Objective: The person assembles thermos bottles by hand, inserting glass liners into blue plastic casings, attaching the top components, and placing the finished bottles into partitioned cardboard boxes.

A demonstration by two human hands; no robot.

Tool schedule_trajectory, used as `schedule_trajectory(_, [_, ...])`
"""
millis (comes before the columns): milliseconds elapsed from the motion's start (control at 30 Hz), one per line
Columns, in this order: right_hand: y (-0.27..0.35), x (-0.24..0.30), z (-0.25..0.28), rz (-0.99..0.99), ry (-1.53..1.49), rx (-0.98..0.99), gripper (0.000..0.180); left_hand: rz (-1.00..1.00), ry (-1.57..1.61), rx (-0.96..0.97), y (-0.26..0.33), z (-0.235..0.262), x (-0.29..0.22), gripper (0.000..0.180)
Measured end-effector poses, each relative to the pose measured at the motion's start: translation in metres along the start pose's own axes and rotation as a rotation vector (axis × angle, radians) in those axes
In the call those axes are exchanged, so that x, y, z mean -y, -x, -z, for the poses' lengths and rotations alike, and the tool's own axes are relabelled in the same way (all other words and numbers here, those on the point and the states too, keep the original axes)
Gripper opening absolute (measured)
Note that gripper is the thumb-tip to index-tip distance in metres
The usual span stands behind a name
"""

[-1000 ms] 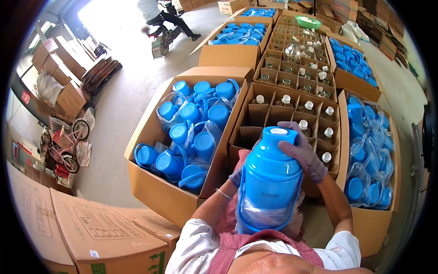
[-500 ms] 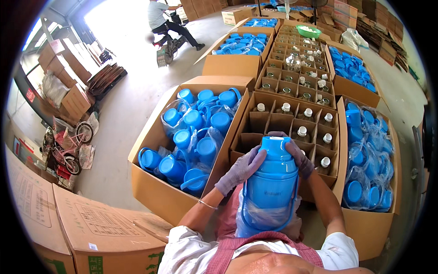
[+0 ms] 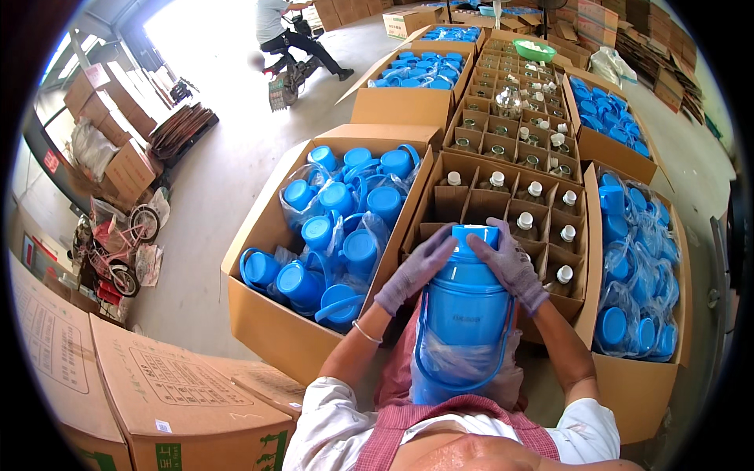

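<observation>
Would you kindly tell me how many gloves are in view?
2: one on the left hand, one on the right hand, both at the upper part of the blue flask. Others may be hidden.

A pale grey floor (image 3: 188, 235) carries the load; on it stands a divided carton (image 3: 480, 206), with an open carton (image 3: 287, 334) just to its left and another box (image 3: 636, 392) just to its right; directly behind the divided carton comes a second partitioned box (image 3: 479, 143), flanked by a far-left carton (image 3: 400, 106) and a far-right carton (image 3: 613, 155); well to the left of the divided carton stands a pink bicycle (image 3: 118, 251), and beyond that is a pile of flattened cardboard (image 3: 182, 132) (whether a pallet lies beneath is hard to make out); a two-wheeler (image 3: 289, 82) stands farther off, behind and left of the divided carton.
</observation>
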State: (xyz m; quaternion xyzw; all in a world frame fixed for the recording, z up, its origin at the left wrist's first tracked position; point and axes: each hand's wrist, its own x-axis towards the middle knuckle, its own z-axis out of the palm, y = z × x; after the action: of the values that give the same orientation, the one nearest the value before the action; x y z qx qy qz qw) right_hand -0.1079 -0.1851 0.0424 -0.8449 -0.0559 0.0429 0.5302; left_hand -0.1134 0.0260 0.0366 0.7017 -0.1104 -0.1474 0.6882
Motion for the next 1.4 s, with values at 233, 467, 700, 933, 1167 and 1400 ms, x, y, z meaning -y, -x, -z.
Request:
schedule_trajectory(233, [-0.005, 0.020, 0.042, 0.123, 0.326, 0.068, 0.082, -0.028, 0.071, 0.131, -0.001, -0.003, 0.017, 0.065])
schedule_trajectory(467, [0.069, 0.234, 0.054, 1.441, 0.180, 0.223, 0.047, -0.388, -0.664, 0.092, 0.001, 0.029, 0.097, 0.055])
schedule_trajectory(700, [0.091, 0.262, 0.001, 1.327, -0.014, 0.803, 0.043, -0.164, -0.032, 0.067, 0.004, 0.007, 0.062, 0.055])
schedule_trajectory(933, [0.086, 0.253, -0.017, 1.255, -0.049, 0.877, 0.040, 0.050, 0.056, -0.005, -0.008, 0.003, 0.043, 0.063])
schedule_trajectory(1167, [0.089, 0.249, -0.020, 1.238, -0.157, 0.859, 0.038, 0.010, 0.017, 0.032, -0.011, 0.016, 0.074, 0.067])
schedule_trajectory(1400, [0.026, 0.199, -0.009, 1.120, -0.051, 0.617, 0.037, -0.012, 0.129, -0.018, 0.003, 0.021, 0.071, 0.068])
